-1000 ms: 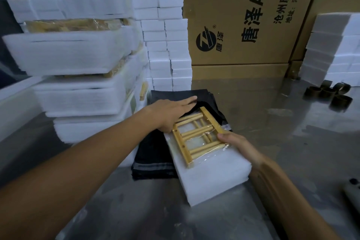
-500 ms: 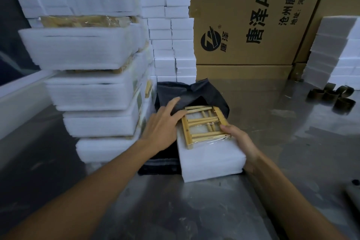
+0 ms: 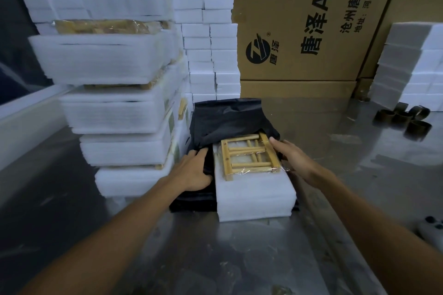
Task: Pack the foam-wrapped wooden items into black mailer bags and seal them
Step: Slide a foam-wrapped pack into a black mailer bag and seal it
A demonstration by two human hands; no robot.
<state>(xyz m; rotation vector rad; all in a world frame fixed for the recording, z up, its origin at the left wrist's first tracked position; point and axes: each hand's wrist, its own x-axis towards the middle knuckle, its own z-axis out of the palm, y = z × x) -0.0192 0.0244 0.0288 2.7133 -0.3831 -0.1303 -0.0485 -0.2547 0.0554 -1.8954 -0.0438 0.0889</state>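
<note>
Since a second ago the left hand (image 3: 194, 170) grips the raised black mailer bag (image 3: 230, 120) mouth while the right hand (image 3: 288, 153), fingers extended, pushes the foam-wrapped wooden rack (image 3: 250, 167) inside at frame centre, so bagging has begun

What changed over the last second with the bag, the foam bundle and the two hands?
The top black mailer bag got lifted open, and the foam-wrapped wooden rack slid forward, its far end now at the bag's mouth. The left hand shifted from the rack onto the bag. The right hand stays on the bundle's right side.

Cardboard carton (image 3: 299, 31): "唐泽 AH4", "沧州唐泽通", "地址: 河北".
</note>
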